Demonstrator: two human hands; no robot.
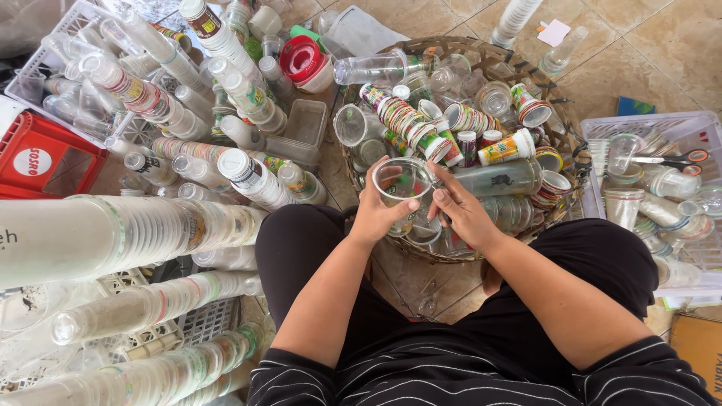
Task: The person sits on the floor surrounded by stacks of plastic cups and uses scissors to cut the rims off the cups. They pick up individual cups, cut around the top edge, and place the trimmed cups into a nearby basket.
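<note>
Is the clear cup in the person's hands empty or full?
Empty: the clear cup, held by the left hand and right hand, shows only the woven basket through it.

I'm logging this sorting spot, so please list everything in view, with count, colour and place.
Clear plastic cup: one, transparent, held over the basket.
Round woven basket: one, brown, centre, full of loose cups and bottles.
Sleeve of nested printed cups: one, multicoloured, in the basket.
Long stacks of nested clear cups: many, whitish, left side.
White plastic crates: two, one far right and one top left.
Red plastic crate: one, left edge.
Scissors: one pair, orange handles, in the right crate.
Left hand: grips the cup.
Right hand: fingers on the cup's rim.
</note>
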